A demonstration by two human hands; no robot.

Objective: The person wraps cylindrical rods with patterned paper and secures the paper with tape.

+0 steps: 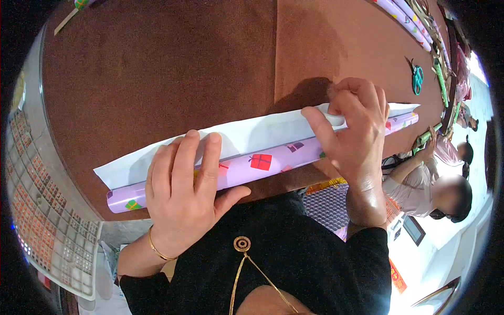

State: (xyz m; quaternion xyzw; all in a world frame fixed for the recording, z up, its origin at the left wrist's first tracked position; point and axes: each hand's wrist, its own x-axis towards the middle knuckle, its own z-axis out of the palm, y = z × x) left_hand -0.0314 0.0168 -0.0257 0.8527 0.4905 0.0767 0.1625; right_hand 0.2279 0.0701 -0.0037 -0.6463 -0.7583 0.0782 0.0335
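A long roll of purple gift-patterned paper lies along the near edge of the brown table, its white underside showing as a loose flap on the far side. My left hand rests flat across the roll's left part, fingers spread over the flap and thumb apart. Towards the roll's right end is my right hand, with its fingers curled in over the white edge and its thumb on the flap. Whatever lies between its fingertips is too small to make out.
Teal scissors lie at the right of the brown table. More purple rolls are at the upper right, with green rolls beside them. A white crate stands at the left. Other people sit at the right.
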